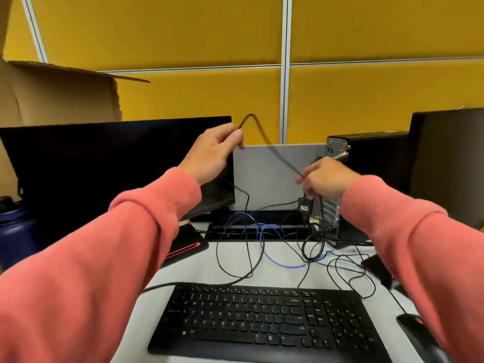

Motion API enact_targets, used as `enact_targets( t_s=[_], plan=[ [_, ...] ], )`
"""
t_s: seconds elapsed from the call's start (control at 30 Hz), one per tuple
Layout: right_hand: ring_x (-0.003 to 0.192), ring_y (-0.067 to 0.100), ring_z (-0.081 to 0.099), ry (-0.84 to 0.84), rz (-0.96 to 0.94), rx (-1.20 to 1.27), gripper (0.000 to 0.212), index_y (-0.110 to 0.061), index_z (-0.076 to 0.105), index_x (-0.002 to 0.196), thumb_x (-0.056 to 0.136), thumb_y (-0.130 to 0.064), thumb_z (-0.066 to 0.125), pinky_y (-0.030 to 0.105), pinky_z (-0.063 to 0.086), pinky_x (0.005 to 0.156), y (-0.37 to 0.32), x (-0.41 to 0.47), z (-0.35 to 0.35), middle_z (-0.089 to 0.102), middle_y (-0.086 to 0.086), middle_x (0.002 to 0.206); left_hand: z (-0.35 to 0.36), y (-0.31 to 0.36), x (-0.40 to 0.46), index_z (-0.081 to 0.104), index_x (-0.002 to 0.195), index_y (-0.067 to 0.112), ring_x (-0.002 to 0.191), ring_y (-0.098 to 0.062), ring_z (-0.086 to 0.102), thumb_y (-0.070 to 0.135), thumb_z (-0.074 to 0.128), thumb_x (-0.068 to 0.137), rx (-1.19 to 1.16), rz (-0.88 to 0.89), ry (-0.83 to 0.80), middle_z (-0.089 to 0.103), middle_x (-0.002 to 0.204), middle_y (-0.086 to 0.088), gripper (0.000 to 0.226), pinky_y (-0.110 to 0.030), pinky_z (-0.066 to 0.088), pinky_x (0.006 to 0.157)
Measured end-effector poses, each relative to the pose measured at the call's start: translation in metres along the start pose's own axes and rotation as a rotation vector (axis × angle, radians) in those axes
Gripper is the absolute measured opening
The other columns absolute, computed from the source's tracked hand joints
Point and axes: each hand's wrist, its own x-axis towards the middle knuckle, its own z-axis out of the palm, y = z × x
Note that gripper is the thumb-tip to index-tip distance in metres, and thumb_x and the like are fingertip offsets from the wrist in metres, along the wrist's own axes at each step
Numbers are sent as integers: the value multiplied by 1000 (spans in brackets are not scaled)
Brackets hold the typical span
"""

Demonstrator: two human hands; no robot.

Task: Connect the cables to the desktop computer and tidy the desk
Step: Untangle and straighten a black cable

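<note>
1. Presently holding up a dark cable (272,150) between both hands, above the desk (282,260) and in front of a grey panel (264,179); cable peaking in a bend over the left hand, then slanting down to the right hand.
2. Left hand (213,153): raised, fingers curling and pinching the cable near its bend, beside the upper right corner of the dark monitor (112,166).
3. Right hand (327,178): lower, fingers curling round the cable's lower stretch, just in front of the rear ports of the desktop computer (366,163); exact contact with the ports blurring, not telling.
4. Lying loose on the desk behind the black keyboard (264,320): tangle of black leads and one blue cable (277,262).
5. Sitting at far right edge: black mouse (413,326).
6. Standing at far left: dark blue bottle (13,229), cardboard box (60,93) behind the monitor.
7. Wearing pink sleeves (125,247) on both arms.
</note>
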Motion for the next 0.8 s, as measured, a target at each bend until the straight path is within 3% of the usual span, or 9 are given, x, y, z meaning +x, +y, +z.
enact_targets(
  t_s=[0.07, 0.13, 0.2, 0.27, 0.37, 0.47, 0.6, 0.67, 0.8],
  plan=[
    [118, 27, 59, 27, -108, 3, 50, -13, 56, 135, 87, -10, 67, 43, 49, 102, -10, -4, 7, 61, 7, 131, 1, 20, 10, 67, 85, 17, 64, -11, 44, 33, 48, 106, 179, 127, -85, 53, 70, -6, 33, -33, 36, 62],
    [115, 23, 58, 50, -282, 182, 73, -23, 45, 145, 79, -4, 71, 43, 49, 99, -32, -9, 6, 59, 4, 130, 6, 33, 17, 69, 84, 20, 65, -12, 45, 34, 51, 105, 320, 192, -173, 55, 69, -2, 31, -31, 35, 62],
    [81, 20, 62, -50, -343, 513, 60, -18, 53, 132, 77, 2, 67, 38, 52, 73, -54, -15, -2, 66, 12, 99, 11, 42, 21, 67, 75, 25, 62, -10, 44, 30, 55, 104, 314, 211, -214, 52, 63, 8, 32, -31, 33, 60],
    [49, 14, 36, -172, -322, 697, 23, -11, 62, 108, 85, -5, 63, 24, 33, 47, -67, -25, -14, 44, 3, 62, 10, 45, 24, 65, 69, 24, 59, -8, 41, 30, 57, 102, 193, 193, -220, 49, 60, 9, 34, -28, 31, 58],
    [44, 10, 16, -185, -335, 665, 29, -10, 69, 92, 98, -36, 59, 18, 15, 40, -65, -27, -35, 22, -6, 55, 0, 30, 23, 65, 71, 8, 57, -11, 40, 33, 56, 99, 79, 156, -217, 49, 62, -3, 38, -28, 32, 57],
    [41, 7, 18, -16, -370, 952, 35, -14, 61, 78, 104, -36, 51, 18, 17, 37, -54, -17, -50, 24, -8, 50, -7, 1, 9, 53, 65, 15, 57, -15, 37, 35, 54, 100, 0, 32, -219, 43, 60, 2, 40, -33, 30, 62],
    [42, 6, 21, 296, -313, 1356, 36, -14, 60, 84, 107, -36, 43, 22, 21, 39, -31, 0, -63, 27, -9, 53, 0, -19, -11, 48, 77, 14, 56, -11, 34, 23, 43, 110, -116, -86, -170, 39, 59, 10, 35, -30, 38, 64],
    [43, 7, 26, 362, -232, 1328, 36, -13, 62, 87, 107, -36, 42, 22, 26, 42, -18, 7, -59, 30, -9, 56, 5, -17, -9, 52, 84, 12, 54, -9, 34, 24, 37, 111, -165, -92, -96, 36, 60, 7, 34, -33, 45, 66],
    [55, 15, 46, 195, 0, 575, 26, -10, 71, 92, 102, -24, 52, 30, 46, 55, 8, 13, -27, 50, 1, 68, -9, 16, 25, 62, 88, 17, 50, -6, 31, 32, 41, 108, -89, 62, 109, 34, 55, 12, 33, -31, 26, 52]
  ],
)
